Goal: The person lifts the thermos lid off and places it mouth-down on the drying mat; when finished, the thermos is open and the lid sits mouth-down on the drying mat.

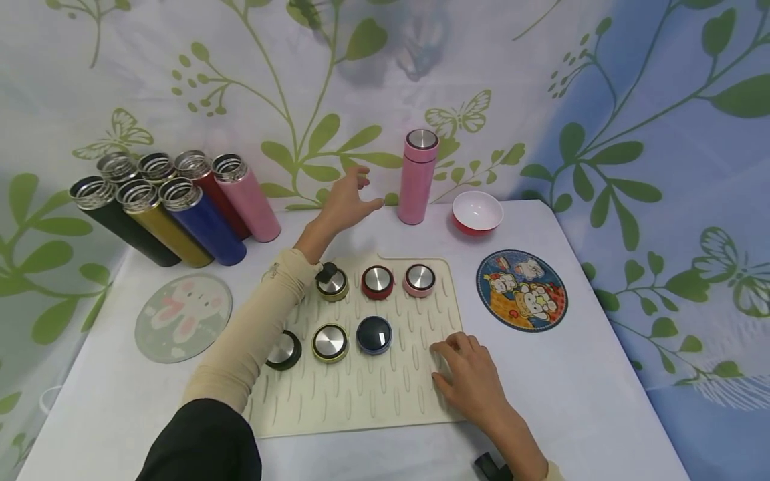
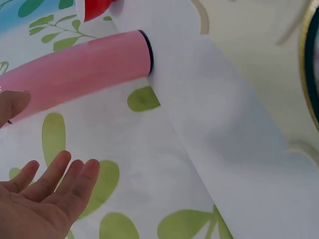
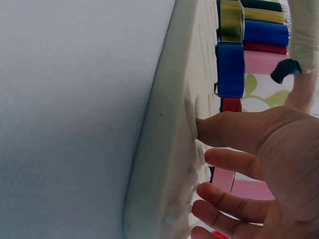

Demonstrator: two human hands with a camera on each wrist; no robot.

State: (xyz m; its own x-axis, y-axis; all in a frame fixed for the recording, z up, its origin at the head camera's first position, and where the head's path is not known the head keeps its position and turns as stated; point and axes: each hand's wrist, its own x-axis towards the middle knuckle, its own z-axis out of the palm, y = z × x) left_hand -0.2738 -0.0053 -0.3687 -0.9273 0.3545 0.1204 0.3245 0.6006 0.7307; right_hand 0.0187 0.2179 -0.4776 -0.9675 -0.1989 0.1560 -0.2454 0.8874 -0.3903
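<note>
My left hand (image 1: 344, 207) is stretched toward the back, its fingers and thumb spread apart. Just right of it a pink flask (image 1: 417, 179) stands upright with its lid on; the head view shows a gap between them. In the left wrist view the thumb overlaps the pink flask, and the hand (image 2: 47, 201) holds nothing. Resting at the right edge of a cream ridged mat (image 1: 397, 394) is my right hand (image 1: 472, 381), fingers loosely bent and holding nothing. Several flask lids lie on the mat, including a red lid (image 1: 377, 282), a pink lid (image 1: 419, 279) and a blue lid (image 1: 374, 335).
Several lidless flasks (image 1: 204, 224) stand grouped at the back left. A red bowl (image 1: 476, 214) with a white inside sits right of the pink flask. One round rabbit mat (image 1: 183, 317) lies on the left, a colourful round mat (image 1: 522, 290) on the right. Patterned cloth hangs behind.
</note>
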